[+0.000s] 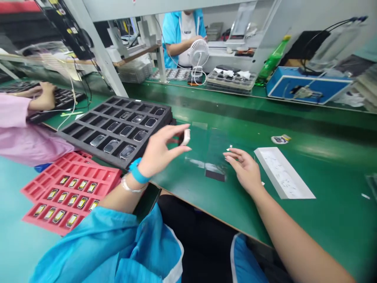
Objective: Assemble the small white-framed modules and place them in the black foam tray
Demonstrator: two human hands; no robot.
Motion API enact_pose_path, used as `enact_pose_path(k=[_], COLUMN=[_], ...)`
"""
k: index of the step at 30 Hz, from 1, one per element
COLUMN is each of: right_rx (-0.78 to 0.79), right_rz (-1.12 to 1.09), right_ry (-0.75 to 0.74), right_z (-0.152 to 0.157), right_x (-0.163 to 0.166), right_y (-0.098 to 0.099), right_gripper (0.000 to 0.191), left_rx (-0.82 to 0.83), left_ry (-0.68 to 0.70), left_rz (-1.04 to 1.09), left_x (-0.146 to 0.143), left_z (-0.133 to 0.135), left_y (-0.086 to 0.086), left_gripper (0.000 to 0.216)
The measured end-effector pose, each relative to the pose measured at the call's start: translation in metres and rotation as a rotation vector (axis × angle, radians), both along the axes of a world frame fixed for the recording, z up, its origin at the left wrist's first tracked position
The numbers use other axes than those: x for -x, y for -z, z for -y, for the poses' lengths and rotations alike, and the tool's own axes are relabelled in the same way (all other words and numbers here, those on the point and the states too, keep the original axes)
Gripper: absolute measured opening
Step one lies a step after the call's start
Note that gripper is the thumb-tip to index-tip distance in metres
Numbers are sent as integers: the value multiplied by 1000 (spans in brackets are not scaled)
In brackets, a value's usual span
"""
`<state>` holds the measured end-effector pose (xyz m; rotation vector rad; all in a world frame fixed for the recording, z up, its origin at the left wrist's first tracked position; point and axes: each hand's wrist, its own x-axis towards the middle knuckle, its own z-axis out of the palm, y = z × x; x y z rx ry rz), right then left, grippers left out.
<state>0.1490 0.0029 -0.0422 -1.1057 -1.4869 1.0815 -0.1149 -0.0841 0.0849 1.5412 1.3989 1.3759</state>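
Observation:
My left hand (159, 151) holds a small pale, rounded piece (185, 137) by its edges between thumb and forefinger, above the green bench. It looks like a watch case seen edge-on. To its right, my right hand (246, 169) has thumb and forefinger drawn together over the bench; what they hold, if anything, is too small to make out. A tiny white tab (229, 147) shows just beyond those fingertips. Between my hands lies a clear strip with a dark block (215, 175) at its near end. Beside my right hand is a long white tray (300, 192) holding tiny pieces.
At left, a black compartment tray (85, 121) holds several watch-case-like parts. Red trays (108, 179) with yellow-marked parts sit below it. Another rounded part (279, 140) lies beyond the white tray. A co-worker's pink sleeve (32, 125) is at far left; another person stands behind a fan (198, 53).

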Motion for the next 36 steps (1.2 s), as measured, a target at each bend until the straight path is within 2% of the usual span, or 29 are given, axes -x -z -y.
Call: enact_pose_path(k=[2, 5, 8, 10, 12, 16, 20, 24, 27, 29, 31, 34, 36], right_rx=[-8, -36, -75, -101, -125, -149, -182, -313, -360, -288, -113, 283, 442], right_rz=[46, 103, 116, 99, 87, 91, 73, 31, 110, 239, 429, 696, 799], right_ry=[-4, -6, 6, 29, 50, 72, 85, 200, 341, 382, 454, 516, 504], right_z=[3, 4, 3, 2, 1, 0, 3, -3, -28, -55, -86, -126, -145], right_x=[2, 3, 1, -1, -3, -4, -4, -22, -53, -78, -100, -115, -113], right_y=[-1, -1, -2, -3, -4, -5, -12, -45, -80, -97, -104, -92, -78], right_gripper=[46, 46, 43, 42, 40, 36, 34, 30, 27, 23, 18, 21, 29], left_rx=[-51, -74, -33, 84, 233, 316, 332, 417, 435, 434, 427, 454, 476], left_ry=[-156, -300, -383, -484, -554, -578, -578, -632, -674, -665, -639, -644, -647], left_rz=[-209, -341, -452, -591, -721, -878, -1009, -1069, -1064, -1053, -1043, -1055, -1075], left_x=[28, 74, 121, 145, 160, 165, 153, 149, 152, 153, 150, 146, 146], left_z=[3, -30, -85, -116, -135, -144, -137, -139, -144, -146, -145, -143, -143], left_y=[-21, -40, -40, -34, -26, -16, -17, -17, -14, -14, -15, -18, -18], left_gripper=[57, 53, 40, 37, 38, 36, 40, 43, 36, 32, 29, 28, 30])
